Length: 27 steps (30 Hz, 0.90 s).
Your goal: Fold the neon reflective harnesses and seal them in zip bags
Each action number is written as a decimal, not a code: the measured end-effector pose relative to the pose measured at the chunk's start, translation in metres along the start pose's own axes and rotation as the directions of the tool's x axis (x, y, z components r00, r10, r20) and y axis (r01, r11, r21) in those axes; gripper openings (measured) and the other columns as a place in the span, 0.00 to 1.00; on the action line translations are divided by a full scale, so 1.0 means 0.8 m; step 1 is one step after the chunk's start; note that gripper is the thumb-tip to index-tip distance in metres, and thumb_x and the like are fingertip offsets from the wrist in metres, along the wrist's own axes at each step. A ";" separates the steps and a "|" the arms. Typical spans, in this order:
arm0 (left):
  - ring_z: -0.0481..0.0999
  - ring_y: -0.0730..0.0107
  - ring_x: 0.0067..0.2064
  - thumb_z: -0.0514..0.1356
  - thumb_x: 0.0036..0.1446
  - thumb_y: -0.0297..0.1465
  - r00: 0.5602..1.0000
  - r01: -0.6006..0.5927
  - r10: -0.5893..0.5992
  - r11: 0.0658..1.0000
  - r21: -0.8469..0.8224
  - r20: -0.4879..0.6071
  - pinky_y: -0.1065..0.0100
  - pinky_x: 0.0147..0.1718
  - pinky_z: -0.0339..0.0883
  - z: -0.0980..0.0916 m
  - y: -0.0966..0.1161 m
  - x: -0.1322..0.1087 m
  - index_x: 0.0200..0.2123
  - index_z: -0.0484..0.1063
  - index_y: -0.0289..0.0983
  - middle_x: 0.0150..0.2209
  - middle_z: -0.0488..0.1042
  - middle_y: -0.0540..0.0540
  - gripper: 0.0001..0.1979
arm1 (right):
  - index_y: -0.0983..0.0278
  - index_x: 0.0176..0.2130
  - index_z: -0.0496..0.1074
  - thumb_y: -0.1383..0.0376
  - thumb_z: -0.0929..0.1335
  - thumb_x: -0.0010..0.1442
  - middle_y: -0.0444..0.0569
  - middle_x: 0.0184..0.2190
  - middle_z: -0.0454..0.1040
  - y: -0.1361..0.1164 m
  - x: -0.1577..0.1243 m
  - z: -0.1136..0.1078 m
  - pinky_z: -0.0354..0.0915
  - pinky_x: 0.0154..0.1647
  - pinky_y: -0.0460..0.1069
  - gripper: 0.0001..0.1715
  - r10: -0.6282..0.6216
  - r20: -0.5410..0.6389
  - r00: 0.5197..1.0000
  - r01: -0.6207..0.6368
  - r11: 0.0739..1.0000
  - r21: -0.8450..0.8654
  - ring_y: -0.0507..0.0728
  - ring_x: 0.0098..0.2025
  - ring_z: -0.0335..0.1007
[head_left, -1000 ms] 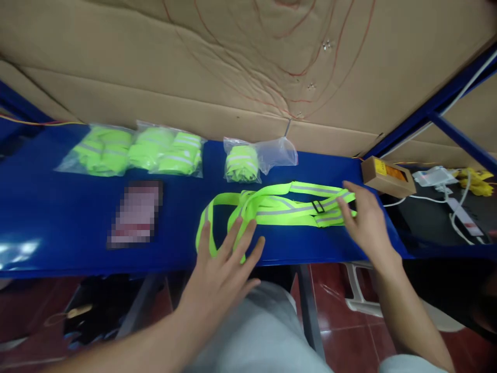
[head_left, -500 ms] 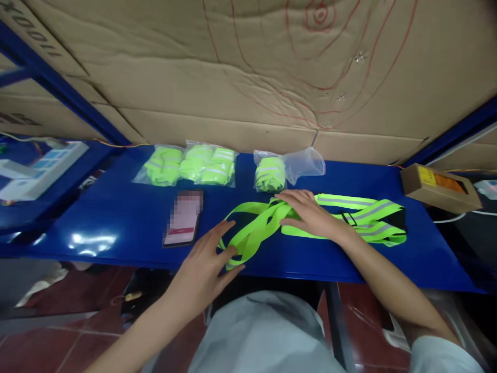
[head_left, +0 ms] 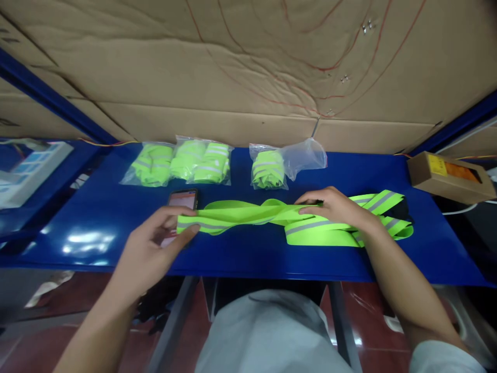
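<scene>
The person's left hand [head_left: 149, 246] pinches one end of a neon-yellow strap [head_left: 236, 217]; the right hand [head_left: 337, 208] grips its middle, between the bench's [head_left: 252, 261] front and back edges.

Left hand [head_left: 149, 243] hid part of phone [head_left: 184, 197]. Right hand [head_left: 337, 208] covered stretch of green straps [head_left: 322, 235]. White device [head_left: 39, 176], left, was cut off by edge. Dark items [head_left: 153, 306], near left, were too blurred to tell.
</scene>
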State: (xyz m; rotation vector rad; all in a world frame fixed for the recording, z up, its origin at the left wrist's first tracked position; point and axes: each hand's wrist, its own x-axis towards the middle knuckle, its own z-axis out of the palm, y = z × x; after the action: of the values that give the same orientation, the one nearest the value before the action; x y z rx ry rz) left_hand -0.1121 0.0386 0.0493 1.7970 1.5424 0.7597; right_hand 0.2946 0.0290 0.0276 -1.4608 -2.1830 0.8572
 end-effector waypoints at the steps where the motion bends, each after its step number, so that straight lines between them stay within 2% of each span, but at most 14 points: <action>1: 0.75 0.64 0.32 0.68 0.56 0.45 1.000 0.020 -0.021 0.999 -0.050 -0.021 0.65 0.33 0.72 0.003 0.002 0.001 0.46 0.73 0.45 0.35 0.76 0.51 0.18 | 0.60 0.50 0.80 0.49 0.70 0.66 0.45 0.38 0.83 0.001 -0.001 -0.002 0.65 0.37 0.46 0.22 0.008 0.005 1.000 -0.008 1.000 0.009 0.55 0.36 0.78; 4: 0.71 0.69 0.29 0.69 0.55 0.43 0.997 0.054 -0.062 0.989 -0.139 -0.054 0.67 0.29 0.70 0.008 0.011 0.002 0.45 0.73 0.46 0.34 0.74 0.54 0.17 | 0.60 0.52 0.80 0.50 0.68 0.68 0.47 0.46 0.83 0.005 -0.004 -0.010 0.68 0.44 0.47 0.22 -0.004 0.027 1.000 0.004 1.000 0.019 0.57 0.44 0.79; 6: 0.72 0.70 0.30 0.69 0.55 0.43 0.997 0.054 -0.061 0.984 -0.168 -0.038 0.68 0.30 0.69 0.009 0.015 0.003 0.46 0.73 0.46 0.39 0.76 0.54 0.17 | 0.59 0.53 0.79 0.52 0.66 0.70 0.47 0.51 0.82 0.006 -0.006 -0.014 0.68 0.50 0.48 0.22 -0.020 0.032 0.999 0.020 1.000 0.008 0.58 0.49 0.79; 8: 0.75 0.69 0.33 0.68 0.56 0.43 0.999 0.009 -0.014 0.995 -0.101 -0.045 0.67 0.33 0.71 0.009 0.014 0.005 0.47 0.73 0.45 0.43 0.77 0.53 0.17 | 0.59 0.56 0.78 0.53 0.64 0.71 0.48 0.53 0.80 0.006 -0.007 -0.015 0.68 0.54 0.49 0.22 -0.030 0.023 0.999 0.030 0.999 -0.014 0.58 0.53 0.78; 10: 0.77 0.65 0.39 0.65 0.61 0.41 0.990 -0.125 0.130 0.988 0.091 -0.052 0.64 0.41 0.72 0.010 0.009 0.007 0.46 0.74 0.43 0.45 0.78 0.50 0.13 | 0.59 0.58 0.77 0.54 0.64 0.72 0.48 0.56 0.79 0.008 -0.009 -0.014 0.68 0.57 0.50 0.23 -0.033 0.005 0.999 0.033 0.998 -0.046 0.59 0.56 0.76; 11: 0.78 0.62 0.44 0.62 0.64 0.40 0.974 -0.210 0.223 0.954 0.214 -0.038 0.61 0.47 0.71 0.013 0.005 0.008 0.46 0.74 0.42 0.46 0.78 0.48 0.11 | 0.59 0.59 0.76 0.55 0.63 0.72 0.49 0.57 0.78 0.010 -0.010 -0.014 0.67 0.58 0.51 0.22 -0.033 -0.008 0.999 0.033 0.997 -0.065 0.59 0.57 0.76; 13: 0.77 0.54 0.53 0.58 0.68 0.36 0.915 -0.362 0.404 0.821 0.442 -0.001 0.57 0.52 0.68 0.020 -0.004 0.009 0.44 0.75 0.40 0.51 0.77 0.43 0.09 | 0.58 0.61 0.74 0.58 0.63 0.72 0.50 0.58 0.77 0.015 -0.012 -0.013 0.67 0.60 0.54 0.22 -0.046 -0.026 0.999 0.042 0.993 -0.106 0.60 0.58 0.75; 16: 0.75 0.46 0.57 0.56 0.69 0.33 0.834 -0.447 0.548 0.597 0.666 0.067 0.53 0.50 0.68 0.035 -0.013 0.006 0.46 0.75 0.38 0.59 0.73 0.38 0.09 | 0.56 0.63 0.71 0.60 0.66 0.70 0.52 0.61 0.73 0.017 -0.013 -0.008 0.66 0.61 0.59 0.24 -0.098 -0.061 0.993 0.085 0.980 -0.179 0.63 0.61 0.71; 19: 0.76 0.46 0.55 0.58 0.68 0.32 0.805 -0.485 0.574 0.491 0.723 0.150 0.50 0.51 0.66 0.046 -0.011 -0.001 0.51 0.75 0.39 0.63 0.70 0.37 0.11 | 0.56 0.60 0.73 0.57 0.70 0.68 0.54 0.65 0.68 0.005 -0.009 0.006 0.62 0.64 0.62 0.23 -0.171 -0.141 0.975 0.128 0.954 -0.271 0.65 0.65 0.66; 22: 0.75 0.45 0.55 0.60 0.68 0.34 0.793 -0.521 0.574 0.464 0.717 0.204 0.48 0.52 0.64 0.050 -0.004 -0.007 0.51 0.76 0.40 0.64 0.68 0.37 0.12 | 0.59 0.55 0.75 0.57 0.68 0.70 0.55 0.59 0.73 -0.015 -0.002 0.032 0.62 0.61 0.60 0.18 -0.284 -0.194 0.939 0.202 0.912 -0.357 0.64 0.62 0.68; 27: 0.75 0.44 0.56 0.62 0.67 0.36 0.780 -0.559 0.571 0.454 0.694 0.255 0.48 0.51 0.64 0.053 0.001 -0.009 0.46 0.77 0.39 0.61 0.71 0.36 0.09 | 0.62 0.49 0.79 0.62 0.65 0.72 0.53 0.49 0.79 -0.030 0.002 0.064 0.64 0.57 0.59 0.13 -0.364 -0.118 0.924 0.262 0.826 -0.500 0.63 0.56 0.72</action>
State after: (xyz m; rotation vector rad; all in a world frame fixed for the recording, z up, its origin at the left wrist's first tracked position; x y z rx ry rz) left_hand -0.0798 0.0273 0.0227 3.0472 1.3234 0.4072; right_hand 0.2461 0.0099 0.0054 -1.2507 -2.4759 0.0393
